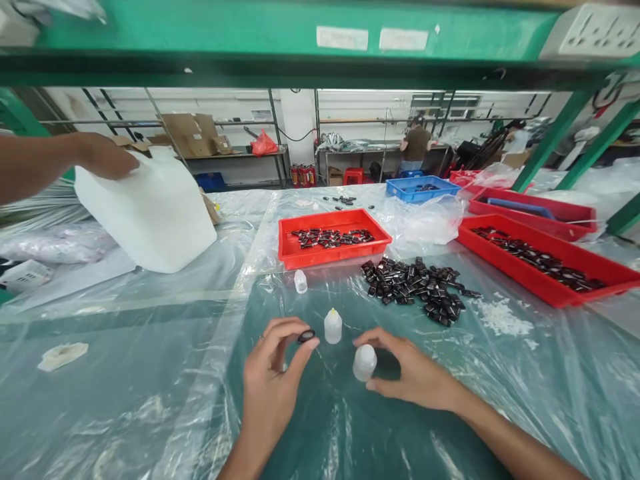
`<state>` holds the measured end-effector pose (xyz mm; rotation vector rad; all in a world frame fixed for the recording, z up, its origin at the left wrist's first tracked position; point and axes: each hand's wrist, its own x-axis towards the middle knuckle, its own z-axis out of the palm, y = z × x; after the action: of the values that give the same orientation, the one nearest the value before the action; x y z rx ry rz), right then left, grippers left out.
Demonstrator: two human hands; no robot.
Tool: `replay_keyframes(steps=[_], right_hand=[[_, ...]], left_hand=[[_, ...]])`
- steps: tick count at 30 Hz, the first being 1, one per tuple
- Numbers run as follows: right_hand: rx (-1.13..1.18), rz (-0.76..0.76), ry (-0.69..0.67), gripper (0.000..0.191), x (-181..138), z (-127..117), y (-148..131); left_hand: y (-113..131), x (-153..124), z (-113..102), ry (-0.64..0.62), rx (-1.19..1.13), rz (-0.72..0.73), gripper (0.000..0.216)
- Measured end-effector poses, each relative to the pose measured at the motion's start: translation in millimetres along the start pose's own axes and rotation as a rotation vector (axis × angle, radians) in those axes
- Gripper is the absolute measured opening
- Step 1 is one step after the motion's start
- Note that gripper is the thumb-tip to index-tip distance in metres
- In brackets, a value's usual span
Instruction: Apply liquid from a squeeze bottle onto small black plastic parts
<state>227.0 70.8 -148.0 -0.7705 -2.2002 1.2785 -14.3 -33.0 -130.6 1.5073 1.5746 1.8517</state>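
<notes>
My left hand [273,373] pinches a small black part [307,335] between thumb and fingertips, just above the table. My right hand [410,373] grips a small translucent white squeeze bottle [365,362] lying tilted in its fingers. A second small bottle [333,326] with a yellowish tip stands upright between the two hands. A tiny clear cap or vial [301,281] stands a little farther back. A heap of small black parts [417,287] lies on the plastic sheet to the right of the bottles.
Another person's hand [103,155] rests on a large white jug [147,210] at the left. A red tray [333,241] with black parts sits behind the bottles, more red trays [540,263] at right, a blue tray [423,188] farther back. A green shelf beam [300,40] runs overhead.
</notes>
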Motion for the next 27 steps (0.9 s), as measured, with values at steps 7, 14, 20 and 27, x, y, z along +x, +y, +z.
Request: replay_keyframes(steps=[7,14,20,27], right_hand=[[-0.043,-0.024,0.629,0.046,0,-96,36],[-0.244,0.084,0.992,0.036,-36,-113,81],[-0.423,0.170,1.013,0.030,-56,-99,83],[-0.602,0.214,0.806,0.028,-70,-87,82]], left_hand=[[3,3,2,0.025,-0.081,-0.168,0.015],[0,-10,19,-0.115,-0.085,-0.079,0.019],[-5,-14,28,-0.199,-0.103,-0.122,0.021],[-10,0,11,-0.102,-0.097,-0.280,0.037]])
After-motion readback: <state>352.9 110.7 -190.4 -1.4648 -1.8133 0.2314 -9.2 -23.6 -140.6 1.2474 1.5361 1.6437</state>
